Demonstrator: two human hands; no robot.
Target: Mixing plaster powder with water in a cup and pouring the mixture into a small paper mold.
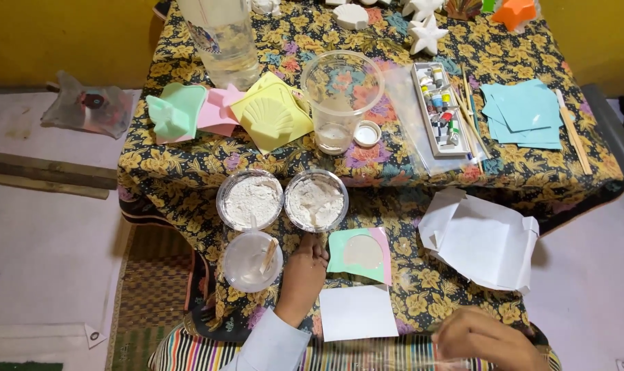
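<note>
Green-and-pink mould (360, 255) sits on the floral-clothed counter (456, 282) near its front edge, filled with a pale, smooth round pool of mix, just above a blank white square card (357, 312). The left hand (303, 273) rests flat on the cloth just beside the mould's left edge, fingers loosely together and pointing up toward the tubs, gripping nothing. The right hand (480, 336) lies low at the front edge on a clear plastic sheet (408, 352); whether its fingers pinch the sheet I cannot tell.

Two round clear tubs of white powder (251, 200) (316, 200) stand side by side just above the left hand, and a third small tub (251, 261) holds a wooden stick. Farther back stands a tall clear cup (341, 96) with a little liquid, a white cap (367, 134) beside it. A yellow shell-shaped mould (270, 115), a long tray of small paint tubes (438, 110), a stack of teal paper squares (525, 113) and an unfolded white paper wrapper (480, 240) lie around.
</note>
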